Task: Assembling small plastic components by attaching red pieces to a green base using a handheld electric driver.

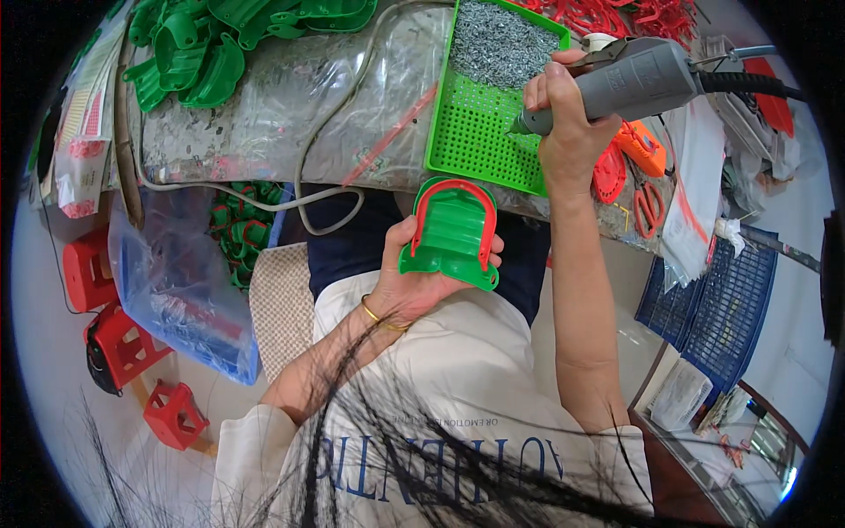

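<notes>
My left hand [412,292] grips a green plastic scoop-shaped piece [456,231] in front of my torso. A red U-shaped strip [455,185] lies along the piece's curved rim. My right hand [563,132] is wrapped round a grey electric screwdriver [638,81], raised over a green perforated tray [480,128]. The tool's tip points down and left toward the tray's bare near part. Small silvery screws [502,44] fill the tray's far part. Whether a screw sits on the tip is too small to tell.
Green plastic pieces [198,62] are heaped at the far left. Red strips [572,16] pile up beyond the tray. A grey cable [330,114] crosses the plastic-covered table. Red-handled scissors [650,209] lie at right. A lined blue bin [189,308] and red stools [176,414] stand left.
</notes>
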The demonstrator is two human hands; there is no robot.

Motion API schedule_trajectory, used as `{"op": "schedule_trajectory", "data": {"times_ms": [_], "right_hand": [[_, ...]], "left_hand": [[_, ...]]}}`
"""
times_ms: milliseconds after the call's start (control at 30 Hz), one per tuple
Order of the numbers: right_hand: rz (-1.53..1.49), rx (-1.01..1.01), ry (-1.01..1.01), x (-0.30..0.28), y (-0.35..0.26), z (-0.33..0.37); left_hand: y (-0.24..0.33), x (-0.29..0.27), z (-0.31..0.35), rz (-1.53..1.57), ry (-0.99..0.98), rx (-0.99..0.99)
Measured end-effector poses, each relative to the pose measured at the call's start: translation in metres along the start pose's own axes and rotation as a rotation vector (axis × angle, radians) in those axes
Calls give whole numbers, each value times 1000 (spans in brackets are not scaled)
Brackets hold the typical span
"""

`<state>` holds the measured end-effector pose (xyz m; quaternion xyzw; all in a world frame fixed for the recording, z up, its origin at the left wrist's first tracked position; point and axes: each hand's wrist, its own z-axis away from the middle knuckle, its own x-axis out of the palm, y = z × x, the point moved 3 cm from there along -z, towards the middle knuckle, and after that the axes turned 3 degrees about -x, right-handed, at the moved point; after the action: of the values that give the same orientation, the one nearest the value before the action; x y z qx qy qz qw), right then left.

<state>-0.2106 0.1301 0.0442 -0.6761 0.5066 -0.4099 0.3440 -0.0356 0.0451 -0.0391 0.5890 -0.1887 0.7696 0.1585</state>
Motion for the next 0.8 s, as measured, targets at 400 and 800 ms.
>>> {"op": "schedule_trajectory", "data": {"times_ms": [400,800], "right_hand": [[35,-11,-16,1,-6,0],[-119,245,-206,22,-84,50]], "left_hand": [[1,-2,-1,39,-6,-3],[3,5,1,-10,-65,33]]}}
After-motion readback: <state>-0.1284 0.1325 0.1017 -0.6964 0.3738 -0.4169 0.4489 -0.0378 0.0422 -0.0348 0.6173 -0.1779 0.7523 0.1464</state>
